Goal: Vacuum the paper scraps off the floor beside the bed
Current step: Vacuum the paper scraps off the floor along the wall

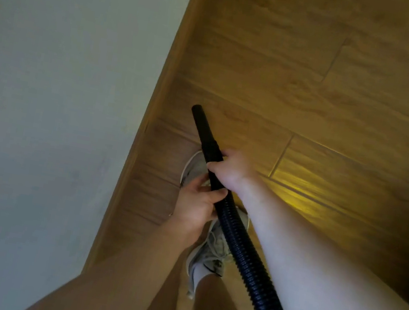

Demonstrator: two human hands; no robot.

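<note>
The ribbed hose [247, 261] rises from the bottom edge into both hands. The right hand [233, 171] grips the nozzle [202, 127], fingers wrapped; the left hand [196, 205] curls round the hose cuff just below. The tip aims at the floor [320, 79] beside a pale surface [48, 72], possibly the bed. Keep the tip low and sweep slowly along that edge. No paper scraps show; whether the tip touches is unclear.
</note>
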